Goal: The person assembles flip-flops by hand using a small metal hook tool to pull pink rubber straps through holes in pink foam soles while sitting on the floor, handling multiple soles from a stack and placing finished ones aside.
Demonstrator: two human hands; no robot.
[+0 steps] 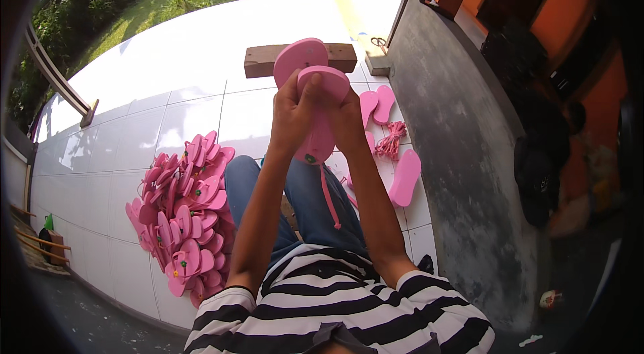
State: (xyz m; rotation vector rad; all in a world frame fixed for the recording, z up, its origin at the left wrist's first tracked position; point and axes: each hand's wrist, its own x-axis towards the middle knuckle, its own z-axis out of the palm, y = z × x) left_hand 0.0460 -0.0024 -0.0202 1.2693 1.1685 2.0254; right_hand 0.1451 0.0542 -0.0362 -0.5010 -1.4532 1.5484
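Both my hands grip pink flip-flop soles in front of my knees. My left hand (290,119) is closed on the left side, its thumb pressed on the foam. My right hand (347,123) is wrapped round the right side, its fingers partly hidden. One pink flip-flop sole (323,79) is nearest me; another rounded sole end (300,57) shows behind it. I cannot tell how they join. A small green ornament sits at the low end, and a pink strap (329,201) hangs below it. Behind the soles is a wooden block (261,62).
A heap of pink flip-flops (191,220) lies on the white tiles at my left. On the right are loose soles (405,178) and a bundle of pink straps (391,141), beside a low grey wall (456,126). Scissors (378,41) lie on the ledge beyond.
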